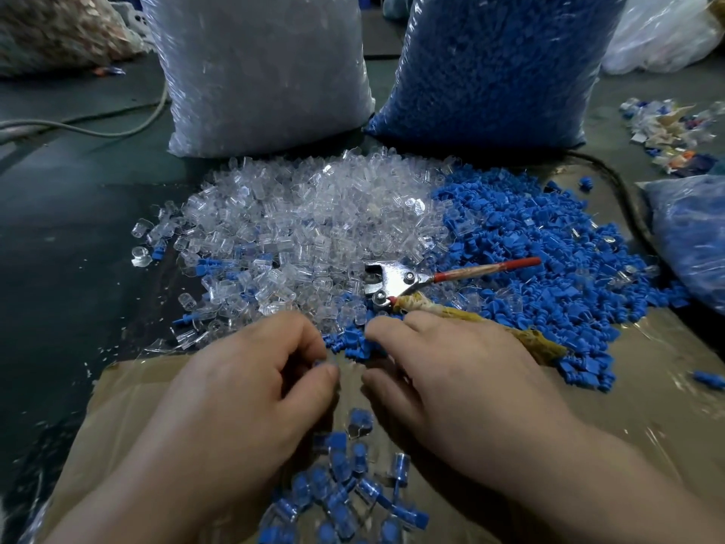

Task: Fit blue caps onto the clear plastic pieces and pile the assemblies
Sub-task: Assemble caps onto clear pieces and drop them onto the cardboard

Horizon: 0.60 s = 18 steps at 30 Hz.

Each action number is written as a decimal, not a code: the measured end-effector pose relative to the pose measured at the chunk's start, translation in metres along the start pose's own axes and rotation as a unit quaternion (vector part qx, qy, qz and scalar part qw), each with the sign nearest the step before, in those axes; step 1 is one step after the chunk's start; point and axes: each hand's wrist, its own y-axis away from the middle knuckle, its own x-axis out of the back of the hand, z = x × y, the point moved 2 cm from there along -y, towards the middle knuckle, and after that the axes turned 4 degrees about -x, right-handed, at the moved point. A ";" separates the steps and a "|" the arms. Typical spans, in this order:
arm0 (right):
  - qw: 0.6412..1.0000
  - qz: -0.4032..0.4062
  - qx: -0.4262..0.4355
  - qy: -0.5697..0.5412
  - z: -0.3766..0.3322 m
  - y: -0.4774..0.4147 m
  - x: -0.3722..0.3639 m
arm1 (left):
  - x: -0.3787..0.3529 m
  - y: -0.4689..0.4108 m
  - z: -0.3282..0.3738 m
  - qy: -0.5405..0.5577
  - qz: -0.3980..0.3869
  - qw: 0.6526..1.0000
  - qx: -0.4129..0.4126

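Where the left hand (243,386) curls, a blue cap (318,363) sits pinched at its fingertips, axis unreadable. Right hand (451,378) is curled at the matte cap heap (549,245), grasp unclear. Assemblies (341,492) lie every way on cardboard (627,386). Beyond are glossy clear pieces (306,214) and steel pliers (392,276).

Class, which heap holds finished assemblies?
The nearest heap, on the cardboard: clear pieces with blue inside. The clear heap and blue heap hold loose parts.
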 end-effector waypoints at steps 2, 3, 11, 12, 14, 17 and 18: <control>1.000 0.006 0.001 0.020 0.001 -0.004 -0.004 | -0.003 0.002 0.002 -0.027 -0.014 0.999 -0.031; 1.000 0.009 -0.002 0.026 0.001 -0.005 -0.005 | -0.005 0.003 0.004 -0.035 -0.022 0.998 -0.048; 0.999 0.005 0.030 0.023 0.001 -0.016 -0.019 | -0.009 0.005 0.015 -0.029 -0.062 0.990 -0.122; 0.999 0.013 0.031 0.018 0.001 -0.016 -0.019 | -0.006 0.005 0.014 -0.010 -0.058 0.992 -0.108; 0.999 0.025 0.031 0.009 0.002 -0.016 -0.018 | 0.000 0.004 0.008 0.021 -0.036 0.997 -0.068; 0.999 0.025 0.037 0.004 0.002 -0.015 -0.019 | 0.012 0.003 -0.009 0.014 0.041 0.999 -0.011; 0.999 0.025 0.037 0.003 0.002 -0.015 -0.019 | 0.014 0.002 -0.016 -0.003 0.047 0.999 0.009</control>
